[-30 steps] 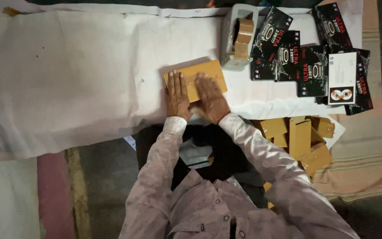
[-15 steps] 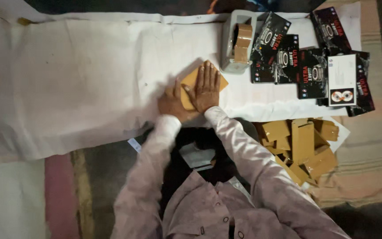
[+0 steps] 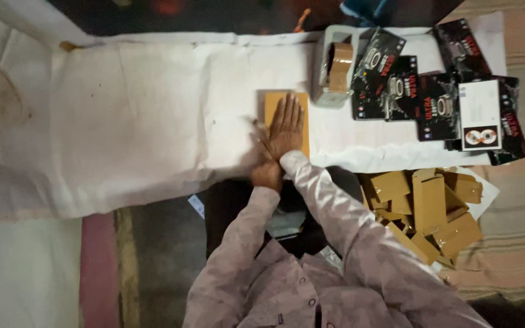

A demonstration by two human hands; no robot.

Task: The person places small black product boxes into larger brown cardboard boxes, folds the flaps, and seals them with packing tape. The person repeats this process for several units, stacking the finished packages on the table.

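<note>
A flat tan cardboard packet (image 3: pixel 272 104) lies upright on the white cloth (image 3: pixel 141 109) in front of me. My right hand (image 3: pixel 287 126) lies flat on it with fingers spread, covering most of its lower part. My left hand (image 3: pixel 267 174) sits at the cloth's near edge just below the packet, partly hidden under my right wrist; its fingers cannot be made out.
A grey tape dispenser with brown tape (image 3: pixel 334 74) stands right of the packet. Several black printed boxes (image 3: pixel 432 97) lie further right. A heap of tan taped packets (image 3: pixel 426 209) sits at lower right on a striped mat. A dark bag (image 3: pixel 287 212) rests by my lap.
The packet has turned from lying crosswise to standing lengthwise. My left hand slid off it toward the cloth's near edge, while my right hand stayed flat on top.
</note>
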